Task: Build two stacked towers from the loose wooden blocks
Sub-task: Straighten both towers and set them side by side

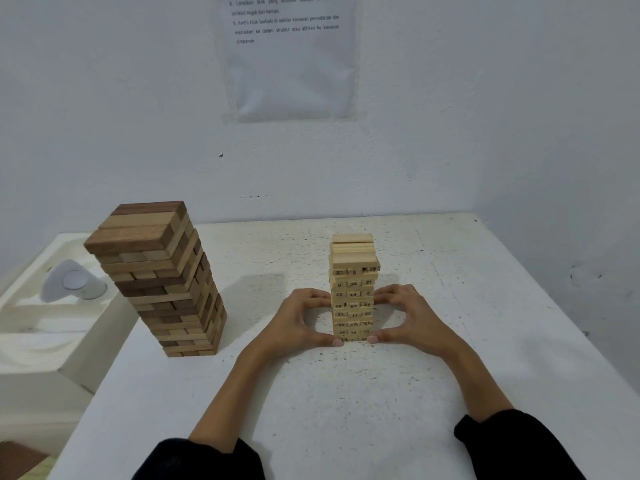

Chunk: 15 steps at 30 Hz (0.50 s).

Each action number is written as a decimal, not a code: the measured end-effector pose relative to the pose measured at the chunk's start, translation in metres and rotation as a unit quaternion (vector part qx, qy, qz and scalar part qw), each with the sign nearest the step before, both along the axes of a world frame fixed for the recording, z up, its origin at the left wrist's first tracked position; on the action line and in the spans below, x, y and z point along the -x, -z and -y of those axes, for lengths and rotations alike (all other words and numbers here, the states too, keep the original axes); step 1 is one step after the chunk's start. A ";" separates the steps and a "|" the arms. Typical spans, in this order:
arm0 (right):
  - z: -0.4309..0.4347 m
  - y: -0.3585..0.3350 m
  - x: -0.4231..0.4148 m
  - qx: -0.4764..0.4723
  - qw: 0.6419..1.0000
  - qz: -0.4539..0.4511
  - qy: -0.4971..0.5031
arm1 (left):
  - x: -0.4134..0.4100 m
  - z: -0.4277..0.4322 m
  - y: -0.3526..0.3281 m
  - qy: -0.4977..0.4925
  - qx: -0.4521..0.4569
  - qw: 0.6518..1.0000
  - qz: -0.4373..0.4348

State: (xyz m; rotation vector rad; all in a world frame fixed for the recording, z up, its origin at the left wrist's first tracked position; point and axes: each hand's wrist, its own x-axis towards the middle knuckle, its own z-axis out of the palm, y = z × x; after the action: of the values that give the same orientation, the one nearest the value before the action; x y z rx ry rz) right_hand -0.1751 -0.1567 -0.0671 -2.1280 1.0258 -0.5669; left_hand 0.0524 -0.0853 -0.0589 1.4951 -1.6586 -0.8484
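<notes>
On the white worktop (346, 403), the left hand (298, 320) and right hand (412, 317) clasp the pale numbered tower (353, 268) from either side, thumbs at its base, with the larger brown tower (166, 282) standing well apart at left.

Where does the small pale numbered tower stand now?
In the head view, the pale numbered tower stands on the white table between the left hand and right hand, right of the darker tower.

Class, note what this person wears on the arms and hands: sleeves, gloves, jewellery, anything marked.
Both arms wear black long sleeves, the left sleeve and the right sleeve, plain with no visible markings, their cuffs ending partway up the forearms. The left hand and right hand are bare: no gloves, rings, watch or bracelets show.
</notes>
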 end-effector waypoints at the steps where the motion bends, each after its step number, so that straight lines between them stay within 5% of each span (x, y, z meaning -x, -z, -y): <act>1: 0.000 0.000 0.000 0.001 1.000 0.001 0.000 | 0.000 0.001 0.000 0.002 -0.001 1.000 0.002; 15: 0.000 -0.004 0.001 0.004 1.000 -0.025 -0.010 | -0.005 0.004 0.000 0.003 -0.001 0.999 0.042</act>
State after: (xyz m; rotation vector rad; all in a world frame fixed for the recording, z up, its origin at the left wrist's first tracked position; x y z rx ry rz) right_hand -0.1764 -0.1570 -0.0634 -2.1664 1.0300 -0.5119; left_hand 0.0577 -0.0889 -0.0593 1.5477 -1.7241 -0.8006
